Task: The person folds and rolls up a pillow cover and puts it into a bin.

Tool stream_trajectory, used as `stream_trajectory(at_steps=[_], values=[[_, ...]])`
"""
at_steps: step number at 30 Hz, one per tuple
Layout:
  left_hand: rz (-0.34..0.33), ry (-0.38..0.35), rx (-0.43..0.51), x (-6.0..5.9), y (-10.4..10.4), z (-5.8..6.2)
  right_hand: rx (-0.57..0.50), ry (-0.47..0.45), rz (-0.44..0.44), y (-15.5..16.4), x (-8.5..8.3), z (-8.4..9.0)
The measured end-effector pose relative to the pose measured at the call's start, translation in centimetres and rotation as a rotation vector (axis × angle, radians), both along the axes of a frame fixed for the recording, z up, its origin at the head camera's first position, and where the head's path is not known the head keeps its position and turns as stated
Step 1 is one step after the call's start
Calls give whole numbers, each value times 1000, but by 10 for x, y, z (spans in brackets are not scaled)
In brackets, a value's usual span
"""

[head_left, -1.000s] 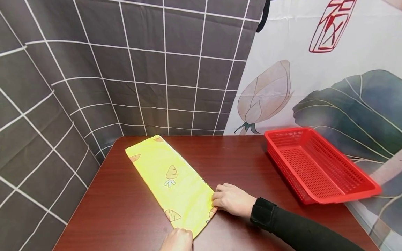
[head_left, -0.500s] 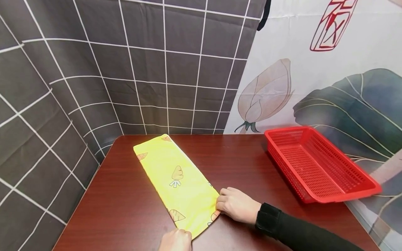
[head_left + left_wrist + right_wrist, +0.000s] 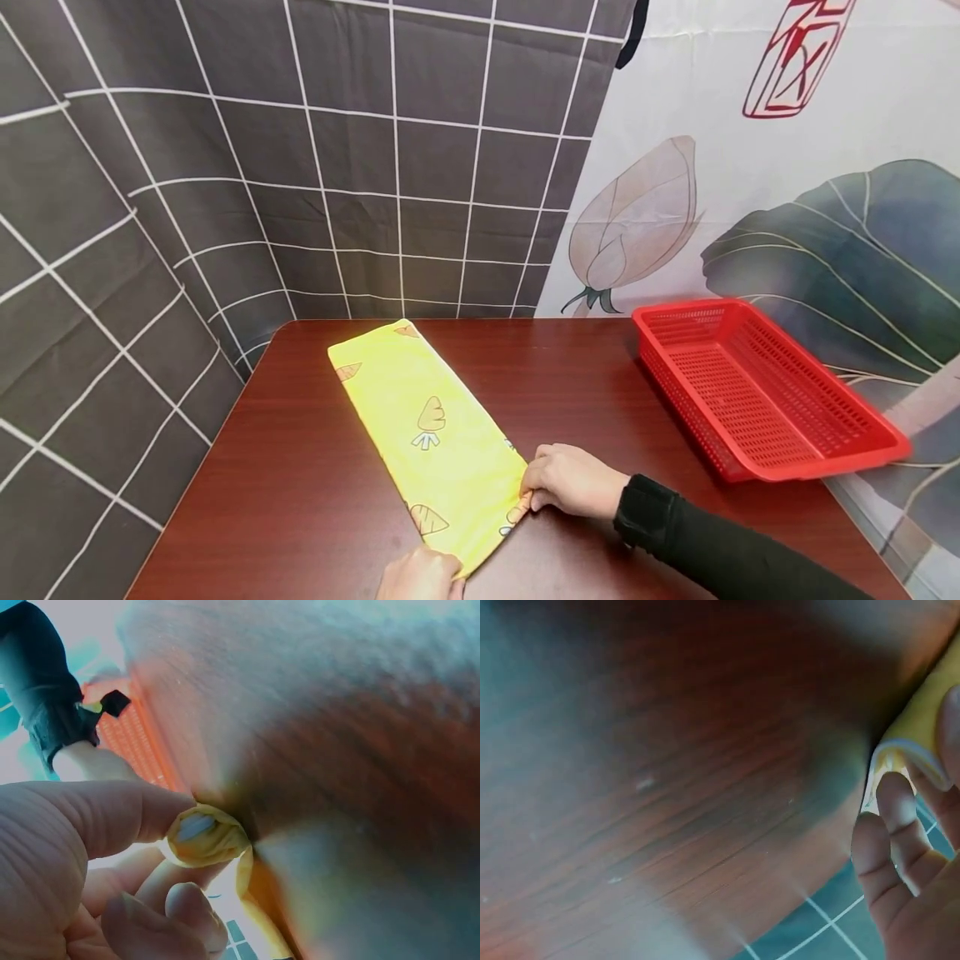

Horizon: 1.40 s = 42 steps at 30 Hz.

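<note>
A yellow towel printed with carrots lies folded into a long strip, slanting across the brown table. At its near end my left hand pinches the left corner; in the left wrist view, the thumb and fingers of that left hand hold a bunched yellow edge. My right hand grips the right corner of the same end. In the right wrist view, the right hand has its fingers curled under the towel's edge, and part of the thumb is cut off by the frame.
A red perforated plastic basket stands at the table's right side. The brown wooden table reaches back to a grey checked curtain and a white hanging with painted flowers.
The towel has shifted to the right on the table, its far end most of all. My right hand has moved slightly right with its corner; both hands keep hold.
</note>
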<state>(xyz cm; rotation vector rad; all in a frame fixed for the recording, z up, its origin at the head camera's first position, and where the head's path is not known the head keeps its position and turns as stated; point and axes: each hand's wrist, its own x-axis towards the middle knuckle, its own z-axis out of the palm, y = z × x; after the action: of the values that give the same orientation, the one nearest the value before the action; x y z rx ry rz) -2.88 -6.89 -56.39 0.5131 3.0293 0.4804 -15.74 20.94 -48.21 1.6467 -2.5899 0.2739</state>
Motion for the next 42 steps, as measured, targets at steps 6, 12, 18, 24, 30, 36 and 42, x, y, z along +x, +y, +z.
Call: stream_trajectory(at_steps=[6, 12, 18, 24, 30, 36, 42], values=[[11, 3, 13, 2, -1, 3, 120, -256, -163, -12, -11, 9], [81, 44, 70, 6, 0, 2, 134, -336, -231, -24, -15, 12], [128, 27, 95, 2, -3, 1, 114, -346, -338, -32, -13, 13], [148, -98, 164, -3, -9, 11, 104, -329, -356, -36, -8, 15], [138, -245, 345, 3, -12, 58, 108, -292, -339, -36, -6, 14], [129, -243, 296, -1, -16, 63, 101, -287, -341, -36, -4, 14], [166, -225, 115, -5, -12, 65, 116, -239, -388, -40, 3, 14]])
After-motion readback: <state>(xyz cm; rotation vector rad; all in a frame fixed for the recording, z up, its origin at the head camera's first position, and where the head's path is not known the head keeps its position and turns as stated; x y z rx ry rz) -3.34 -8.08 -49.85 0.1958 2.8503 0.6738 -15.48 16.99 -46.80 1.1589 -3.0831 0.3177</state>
